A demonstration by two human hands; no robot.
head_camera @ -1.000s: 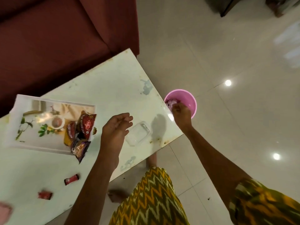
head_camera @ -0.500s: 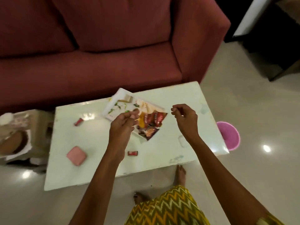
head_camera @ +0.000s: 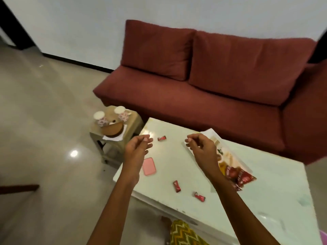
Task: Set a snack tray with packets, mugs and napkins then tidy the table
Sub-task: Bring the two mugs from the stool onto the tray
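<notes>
Red candies lie near the tabletop front edge. Above, left hand and right hand hover loosely curled, empty, wider apart than half a second ago. Tray runs diagonally far-left to near-right, packets at its near-right end, bare tabletop rightward; mugs stand upright on the stool beyond the left edge.

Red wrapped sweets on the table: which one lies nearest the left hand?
The lone sweet at the far end of the table, just right of the left hand. The other two sweets lie near the front edge.
</notes>
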